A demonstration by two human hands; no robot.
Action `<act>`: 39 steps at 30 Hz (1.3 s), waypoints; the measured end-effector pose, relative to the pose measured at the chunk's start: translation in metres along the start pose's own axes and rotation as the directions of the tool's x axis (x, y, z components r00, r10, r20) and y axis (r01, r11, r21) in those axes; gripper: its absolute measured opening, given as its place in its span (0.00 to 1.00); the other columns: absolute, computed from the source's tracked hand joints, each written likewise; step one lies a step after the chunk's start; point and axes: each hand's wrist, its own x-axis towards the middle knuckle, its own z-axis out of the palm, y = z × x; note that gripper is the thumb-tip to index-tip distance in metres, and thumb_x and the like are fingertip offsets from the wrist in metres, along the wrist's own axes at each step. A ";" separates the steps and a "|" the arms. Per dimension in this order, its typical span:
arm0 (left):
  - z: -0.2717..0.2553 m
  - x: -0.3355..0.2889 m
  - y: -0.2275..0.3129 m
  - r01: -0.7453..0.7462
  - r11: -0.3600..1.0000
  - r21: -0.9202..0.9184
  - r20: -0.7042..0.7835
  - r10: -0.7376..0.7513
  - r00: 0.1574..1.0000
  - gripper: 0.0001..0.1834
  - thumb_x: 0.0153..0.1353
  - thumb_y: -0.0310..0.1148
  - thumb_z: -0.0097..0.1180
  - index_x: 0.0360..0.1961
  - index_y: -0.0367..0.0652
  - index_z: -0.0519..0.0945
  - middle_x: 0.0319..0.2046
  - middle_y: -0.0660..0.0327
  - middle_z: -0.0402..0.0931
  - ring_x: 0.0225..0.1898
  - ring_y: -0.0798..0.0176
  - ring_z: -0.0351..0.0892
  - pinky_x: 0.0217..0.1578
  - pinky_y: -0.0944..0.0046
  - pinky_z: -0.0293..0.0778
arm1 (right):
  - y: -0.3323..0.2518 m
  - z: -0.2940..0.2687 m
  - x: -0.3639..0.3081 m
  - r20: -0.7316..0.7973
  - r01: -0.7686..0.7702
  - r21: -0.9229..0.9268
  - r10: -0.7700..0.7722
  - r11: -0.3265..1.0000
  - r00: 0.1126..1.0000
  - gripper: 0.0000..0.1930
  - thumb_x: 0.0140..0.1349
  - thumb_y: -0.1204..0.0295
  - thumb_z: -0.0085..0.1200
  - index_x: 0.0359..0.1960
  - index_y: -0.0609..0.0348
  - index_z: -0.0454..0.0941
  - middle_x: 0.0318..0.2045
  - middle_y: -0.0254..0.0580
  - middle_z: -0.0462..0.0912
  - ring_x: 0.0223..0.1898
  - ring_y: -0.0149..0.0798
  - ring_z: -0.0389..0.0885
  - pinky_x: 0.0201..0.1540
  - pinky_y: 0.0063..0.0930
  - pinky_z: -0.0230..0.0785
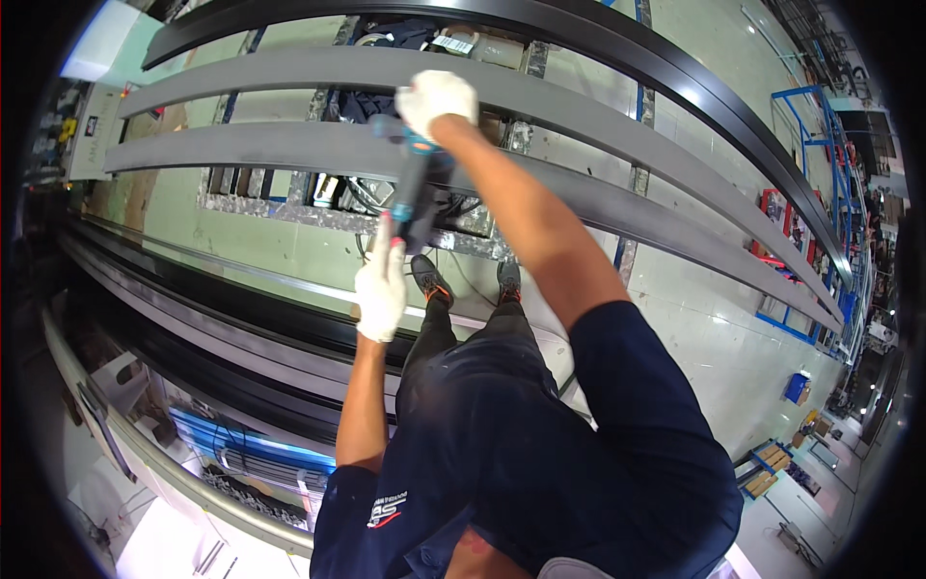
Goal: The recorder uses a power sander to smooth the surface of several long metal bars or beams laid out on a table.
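Note:
A blurred teal-and-black power tool point(415, 188) spans the space between my two hands, above the nearer grey metal profile; its exact kind is hard to make out. My right hand point(439, 104), in a white glove, is closed round its far end, over the farther grey profile point(569, 106). Nearer to my body, my left hand point(381, 294), also white-gloved, holds the tool's near end with its fingers along the side. The nearer grey profile point(260, 147) runs under the tool, partly hidden by it and my right arm.
A long black profile point(617, 43) lies beyond the grey ones. Beneath them stands a worn metal frame point(289, 214) holding cables, cloth and small items. Dark profiles point(241, 323) are stacked at my left. Blue racks point(805, 116) and red items point(776, 207) stand far right.

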 end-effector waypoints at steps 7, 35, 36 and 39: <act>-0.061 0.034 -0.021 0.134 0.979 0.155 -0.047 -0.129 0.991 0.30 0.90 0.35 0.52 0.88 0.46 0.69 0.39 0.44 0.86 0.31 0.65 0.69 0.37 0.62 0.76 | -0.080 0.056 0.044 -0.193 0.137 0.139 -0.109 0.981 0.975 0.22 0.71 0.51 0.61 0.46 0.55 0.98 0.48 0.54 0.97 0.54 0.57 0.97 0.60 0.48 0.89; 0.307 -0.054 0.227 -0.536 0.841 -0.075 0.706 0.425 0.567 0.33 0.89 0.49 0.47 0.89 0.57 0.65 0.29 0.41 0.88 0.30 0.32 0.90 0.36 0.34 0.83 | 0.543 -0.148 -0.212 -0.442 -0.594 0.191 0.609 0.782 0.659 0.24 0.68 0.44 0.66 0.34 0.53 0.94 0.39 0.61 0.93 0.45 0.68 0.92 0.52 0.56 0.83; 0.290 -0.049 0.224 -0.533 0.845 -0.036 0.705 0.400 0.586 0.32 0.89 0.49 0.46 0.89 0.57 0.65 0.28 0.41 0.87 0.30 0.33 0.89 0.37 0.35 0.83 | 0.525 -0.142 -0.204 -0.435 -0.580 0.183 0.594 0.794 0.677 0.24 0.68 0.44 0.65 0.35 0.53 0.94 0.39 0.60 0.93 0.45 0.68 0.92 0.52 0.56 0.83; 0.247 -0.042 0.192 -0.443 0.897 0.000 0.688 0.321 0.650 0.32 0.89 0.49 0.47 0.89 0.57 0.66 0.27 0.41 0.87 0.30 0.33 0.89 0.37 0.35 0.83 | 0.462 -0.128 -0.180 -0.390 -0.515 0.135 0.523 0.847 0.758 0.24 0.71 0.44 0.63 0.37 0.52 0.95 0.40 0.58 0.93 0.47 0.68 0.93 0.53 0.57 0.84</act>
